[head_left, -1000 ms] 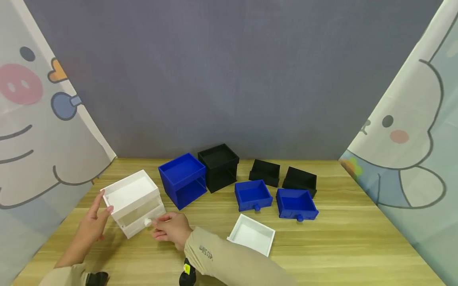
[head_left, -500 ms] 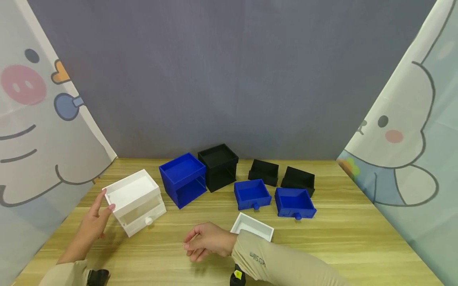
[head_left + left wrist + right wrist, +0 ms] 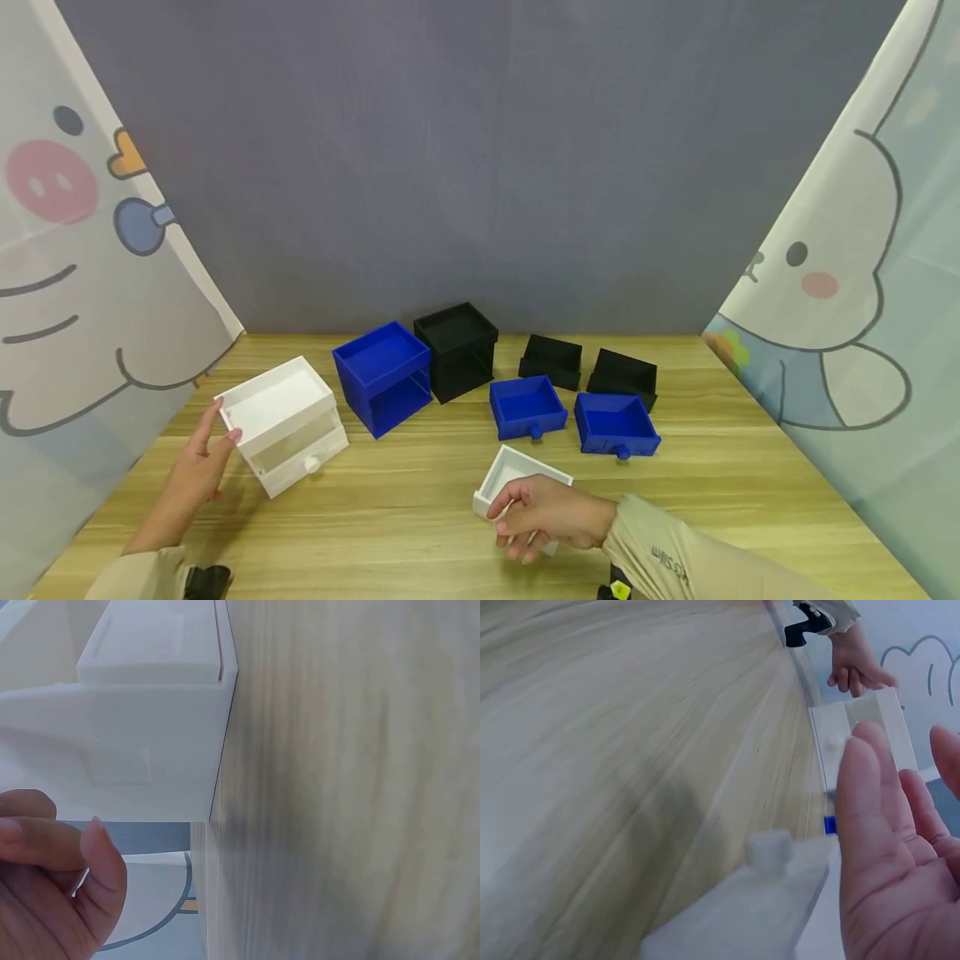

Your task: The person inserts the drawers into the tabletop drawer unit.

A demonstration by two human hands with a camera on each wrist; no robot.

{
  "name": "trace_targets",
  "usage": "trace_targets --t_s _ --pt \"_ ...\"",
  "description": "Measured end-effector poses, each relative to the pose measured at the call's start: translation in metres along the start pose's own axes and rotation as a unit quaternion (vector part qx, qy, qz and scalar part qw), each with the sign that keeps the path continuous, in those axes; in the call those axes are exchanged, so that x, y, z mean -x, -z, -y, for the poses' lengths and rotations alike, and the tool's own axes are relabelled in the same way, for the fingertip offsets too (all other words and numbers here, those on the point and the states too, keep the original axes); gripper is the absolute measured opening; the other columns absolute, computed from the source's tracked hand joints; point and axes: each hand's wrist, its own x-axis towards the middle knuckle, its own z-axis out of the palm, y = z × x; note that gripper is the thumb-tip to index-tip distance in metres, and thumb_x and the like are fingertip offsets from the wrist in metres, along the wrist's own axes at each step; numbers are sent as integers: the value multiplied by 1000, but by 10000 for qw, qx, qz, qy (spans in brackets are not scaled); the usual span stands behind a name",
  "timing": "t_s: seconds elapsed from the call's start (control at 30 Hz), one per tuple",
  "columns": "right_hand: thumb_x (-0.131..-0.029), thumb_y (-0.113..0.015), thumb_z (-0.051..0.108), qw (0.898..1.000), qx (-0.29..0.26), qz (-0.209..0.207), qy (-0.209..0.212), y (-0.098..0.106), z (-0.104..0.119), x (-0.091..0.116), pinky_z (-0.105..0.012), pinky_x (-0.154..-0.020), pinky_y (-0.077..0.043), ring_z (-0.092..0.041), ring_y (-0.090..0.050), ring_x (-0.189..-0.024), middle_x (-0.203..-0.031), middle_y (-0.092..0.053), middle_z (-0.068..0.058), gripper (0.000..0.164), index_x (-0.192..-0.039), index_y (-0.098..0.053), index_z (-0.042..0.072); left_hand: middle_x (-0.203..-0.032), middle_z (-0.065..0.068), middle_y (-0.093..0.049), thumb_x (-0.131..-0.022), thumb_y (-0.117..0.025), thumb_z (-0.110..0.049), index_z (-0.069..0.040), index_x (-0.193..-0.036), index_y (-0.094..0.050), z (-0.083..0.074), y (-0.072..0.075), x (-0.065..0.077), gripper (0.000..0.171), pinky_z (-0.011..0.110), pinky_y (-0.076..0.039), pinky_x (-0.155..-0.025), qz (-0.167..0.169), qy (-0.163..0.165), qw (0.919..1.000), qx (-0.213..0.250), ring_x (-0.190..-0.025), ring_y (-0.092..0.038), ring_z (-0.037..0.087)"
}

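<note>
A white toy cabinet [image 3: 288, 417] stands at the left, its upper slot hollow and its lower slot filled by a drawer with a round knob [image 3: 311, 464]. My left hand [image 3: 195, 467] grips the cabinet's left end, thumb and forefinger at two corners. In the left wrist view the other fingers [image 3: 45, 844] curl beside the cabinet wall [image 3: 127, 750]. Over a loose white drawer [image 3: 517, 468] hovers my right hand [image 3: 551, 512], fingers loosely bent, holding nothing. The right wrist view shows that drawer's knob [image 3: 769, 851] below the hand, which partly hides the drawer in the head view.
A blue cabinet [image 3: 382, 367] and a black cabinet [image 3: 455, 350] stand near the back. Right of them lie two blue drawers [image 3: 528, 406] and two black drawers [image 3: 551, 360]. A grey backdrop [image 3: 480, 167] bounds the wooden table [image 3: 360, 533].
My right hand has left the lower knob of the white cabinet and moved right to the loose white drawer. The left hand stays on the cabinet.
</note>
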Motion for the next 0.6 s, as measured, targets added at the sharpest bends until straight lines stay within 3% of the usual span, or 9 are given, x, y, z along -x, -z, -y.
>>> trace_targets --t_s 0.1,0.37,0.5,0.6 --pt "-92 -61 4 10000 31 -65 43 6 -5 11 -24 -57 -52 -10 -63 -62 -81 -67 -5 18 -105 -58 -8 -58 -2 -32 -104 -37 -32 -17 -154 5 1 1 -1 67 28 -42 -43 38 -32 10000 11 -42 -35 7" --pt "-89 -66 4 9985 481 -196 190 14 -17 27 -25 -65 -52 -9 -62 -71 -83 -67 0 25 -106 -60 -14 -57 -2 -33 -104 -37 -32 -17 -153 5 2 1 -5 67 28 -42 -43 84 -56 9999 27 -42 -35 7" --pt "-90 -66 5 9976 673 -168 66 18 -22 32 -24 -68 -51 -7 -61 -79 -91 -70 -5 30 -111 -60 -16 -57 -3 -33 -104 -37 -29 -19 -154 5 5 0 -4 66 27 -42 -43 34 -70 9999 91 -43 -35 5" --pt "-88 -66 4 9956 855 -373 -14 20 -24 36 -25 -69 -50 -9 -59 -81 -95 -70 -9 28 -108 -63 -15 -53 -6 -30 -104 -37 -28 -21 -154 5 7 0 -4 66 27 -42 -42 -20 -109 9999 131 -42 -33 5"
